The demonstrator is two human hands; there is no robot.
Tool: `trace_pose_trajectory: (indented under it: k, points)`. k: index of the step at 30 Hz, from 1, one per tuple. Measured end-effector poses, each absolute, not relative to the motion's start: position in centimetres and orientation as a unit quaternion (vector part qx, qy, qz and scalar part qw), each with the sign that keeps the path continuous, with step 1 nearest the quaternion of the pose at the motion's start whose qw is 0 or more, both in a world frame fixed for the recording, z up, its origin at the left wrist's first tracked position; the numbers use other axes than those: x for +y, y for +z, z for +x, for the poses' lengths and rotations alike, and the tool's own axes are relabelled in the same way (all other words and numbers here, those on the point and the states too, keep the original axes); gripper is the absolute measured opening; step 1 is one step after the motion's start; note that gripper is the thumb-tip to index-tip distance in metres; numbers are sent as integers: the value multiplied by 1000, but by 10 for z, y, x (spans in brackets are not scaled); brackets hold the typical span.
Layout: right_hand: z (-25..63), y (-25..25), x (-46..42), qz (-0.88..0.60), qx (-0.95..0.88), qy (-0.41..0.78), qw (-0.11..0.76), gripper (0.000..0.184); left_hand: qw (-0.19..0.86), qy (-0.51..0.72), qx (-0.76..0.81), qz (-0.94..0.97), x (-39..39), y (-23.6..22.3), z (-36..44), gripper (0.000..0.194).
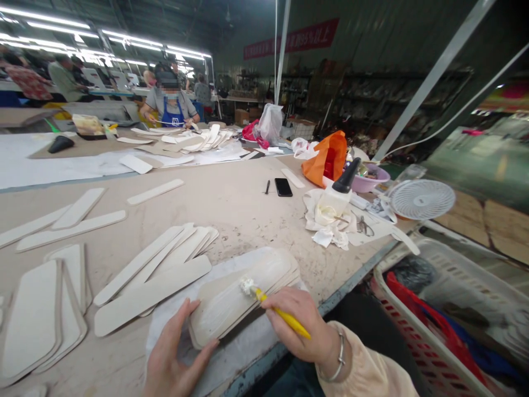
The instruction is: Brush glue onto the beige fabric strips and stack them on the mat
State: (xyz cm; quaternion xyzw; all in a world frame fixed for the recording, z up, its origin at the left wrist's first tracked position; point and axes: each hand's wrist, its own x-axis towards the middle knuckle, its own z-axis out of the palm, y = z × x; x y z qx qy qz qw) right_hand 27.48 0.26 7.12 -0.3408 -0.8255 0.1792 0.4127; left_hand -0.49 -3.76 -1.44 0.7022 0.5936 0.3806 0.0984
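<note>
In the head view my right hand (295,320) grips a yellow-handled brush (289,318). Its bristle end, clotted with white paste, rests on the top panel of a stack of flat, round-cornered off-white panels (231,300). A wet-looking whitish film covers part of that panel. My left hand (176,353) holds the stack's near left corner, with thumb and fingertips against its edges. Beneath the stack lies a white sheet (256,342). Just left of it, long narrow off-white strips (152,295) overlap in a fanned pile.
Wider panels (31,314) are stacked at far left. A phone (283,187) lies mid-table. To the right are a paste-smeared white container (330,203), an orange bag (328,157), a purple basin (370,177), a fan (422,199) and a plastic basket (417,336). A co-worker (169,105) sits opposite.
</note>
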Motion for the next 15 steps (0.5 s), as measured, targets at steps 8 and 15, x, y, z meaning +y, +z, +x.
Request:
trace_pose_trajectory:
  k: [8, 15]
  points:
    - [285, 56, 13, -428, -793, 91, 424, 27, 114, 393, 579, 705, -40, -5, 0, 85]
    - [222, 72, -21, -313, -797, 317, 409, 22, 160, 403, 583, 687, -43, -1, 3, 91]
